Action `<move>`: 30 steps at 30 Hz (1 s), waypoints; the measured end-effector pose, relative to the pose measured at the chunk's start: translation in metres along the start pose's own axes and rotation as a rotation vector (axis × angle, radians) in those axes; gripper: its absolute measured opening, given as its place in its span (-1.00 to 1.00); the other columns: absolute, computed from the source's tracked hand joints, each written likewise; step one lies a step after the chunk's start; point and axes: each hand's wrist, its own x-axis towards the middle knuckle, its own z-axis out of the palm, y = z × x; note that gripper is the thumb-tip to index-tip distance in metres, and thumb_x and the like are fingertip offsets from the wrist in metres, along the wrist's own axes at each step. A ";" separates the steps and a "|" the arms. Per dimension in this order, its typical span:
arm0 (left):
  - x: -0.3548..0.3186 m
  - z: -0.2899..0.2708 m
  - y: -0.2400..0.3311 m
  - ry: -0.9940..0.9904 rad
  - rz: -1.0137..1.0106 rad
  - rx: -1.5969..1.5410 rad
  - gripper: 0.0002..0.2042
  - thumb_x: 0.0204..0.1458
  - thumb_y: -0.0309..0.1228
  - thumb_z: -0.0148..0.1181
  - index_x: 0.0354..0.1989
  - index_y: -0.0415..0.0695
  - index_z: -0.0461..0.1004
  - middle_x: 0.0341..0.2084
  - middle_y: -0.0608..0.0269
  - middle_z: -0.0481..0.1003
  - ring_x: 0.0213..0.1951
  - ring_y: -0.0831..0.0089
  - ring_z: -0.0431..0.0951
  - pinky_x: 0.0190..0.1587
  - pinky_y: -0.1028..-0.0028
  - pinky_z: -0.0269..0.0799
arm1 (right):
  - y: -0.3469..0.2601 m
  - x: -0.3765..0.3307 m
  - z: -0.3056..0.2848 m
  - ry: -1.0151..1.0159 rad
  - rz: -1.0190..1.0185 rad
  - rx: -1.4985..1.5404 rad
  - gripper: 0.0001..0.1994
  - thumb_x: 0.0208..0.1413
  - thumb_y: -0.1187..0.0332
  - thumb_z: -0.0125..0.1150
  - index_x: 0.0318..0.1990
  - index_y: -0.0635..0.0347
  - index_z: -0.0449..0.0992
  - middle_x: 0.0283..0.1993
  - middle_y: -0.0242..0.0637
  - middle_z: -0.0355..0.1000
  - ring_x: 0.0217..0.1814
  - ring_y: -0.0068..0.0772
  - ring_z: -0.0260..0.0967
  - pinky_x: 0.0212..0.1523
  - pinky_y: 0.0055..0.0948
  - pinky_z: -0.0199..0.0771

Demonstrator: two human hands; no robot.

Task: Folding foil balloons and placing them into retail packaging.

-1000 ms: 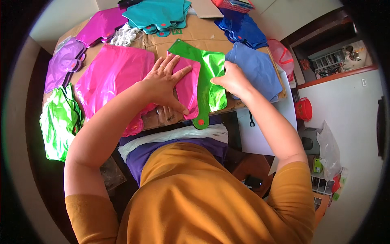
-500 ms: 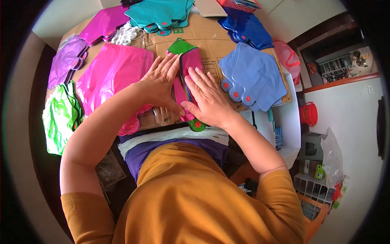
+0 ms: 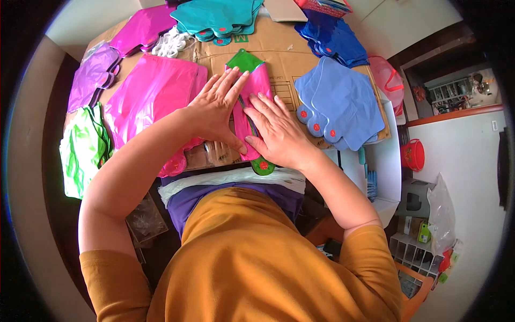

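Note:
A shiny pink sheet (image 3: 247, 145), folded into a narrow upright strip, lies on the brown cardboard in front of me. Its far end shows a green pointed corner (image 3: 244, 60), and at its near end a green rounded tab (image 3: 263, 167) carries a red dot. Across the strip's left side my left hand (image 3: 217, 104) lies flat, fingers stretched and thumb spread towards the near end. My right hand (image 3: 280, 131) presses on the right side, fingers extended. Neither hand grips anything. Part of the strip is hidden under both hands.
The cardboard (image 3: 284, 51) carries stacks of similar sheets: pink (image 3: 155, 96) at left, light blue (image 3: 340, 102) at right, teal (image 3: 217, 19) and dark blue (image 3: 335, 37) behind. Bright green (image 3: 83, 150) and purple (image 3: 91, 78) ones lie far left. White cord (image 3: 170, 43) is bundled behind.
My left fingers have slid slightly right over the strip, and its pink folds lie closer together. The view has shifted a little. Both hands stay flat.

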 end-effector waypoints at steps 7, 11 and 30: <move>0.001 0.000 -0.001 -0.052 0.006 0.084 0.40 -0.49 0.38 0.37 0.44 -0.27 -0.22 0.42 -0.23 -0.17 0.47 -0.02 -0.24 0.47 0.12 -0.33 | 0.001 -0.001 0.003 0.006 -0.002 0.021 -0.41 0.15 0.15 0.19 0.25 0.32 0.24 0.42 0.10 0.05 0.49 0.08 -0.05 0.47 0.02 -0.15; 0.003 0.000 0.000 -0.067 0.006 0.099 0.36 -0.46 0.42 0.31 0.43 -0.30 -0.15 0.43 -0.21 -0.16 0.47 -0.01 -0.23 0.47 0.11 -0.32 | 0.002 -0.001 0.001 -0.005 0.003 0.038 -0.41 0.17 0.13 0.17 0.25 0.30 0.25 0.43 0.09 0.04 0.50 0.05 -0.05 0.47 0.02 -0.15; 0.002 0.006 -0.004 -0.003 0.029 0.105 0.41 -0.47 0.50 0.25 0.42 -0.37 -0.18 0.42 -0.21 -0.16 0.47 -0.01 -0.24 0.46 0.10 -0.34 | 0.035 0.027 0.017 -0.023 0.053 -0.106 -0.25 0.22 -0.07 0.00 0.37 0.38 0.10 0.48 0.09 -0.04 0.56 0.01 -0.21 0.50 0.04 -0.32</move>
